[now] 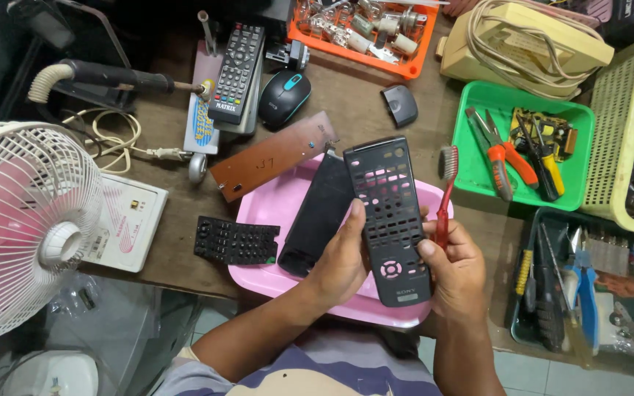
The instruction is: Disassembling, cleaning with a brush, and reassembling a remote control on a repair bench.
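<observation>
My left hand (343,264) grips black perforated plastic remote cover (389,213), frame centre, above pink tray (273,209) | my right hand (458,268) steadies cover's edge, pinching red-handled toothbrush (445,192) upright.

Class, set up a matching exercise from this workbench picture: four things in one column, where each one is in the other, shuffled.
1. remote front cover
2. toothbrush
3. rubber keypad
4. computer mouse

A. flat on the table, left of the pink tray
B. in the right hand only
C. beside an intact remote, far side
D. held by both hands

Pairs: 1-D, 2-B, 3-A, 4-C
</observation>
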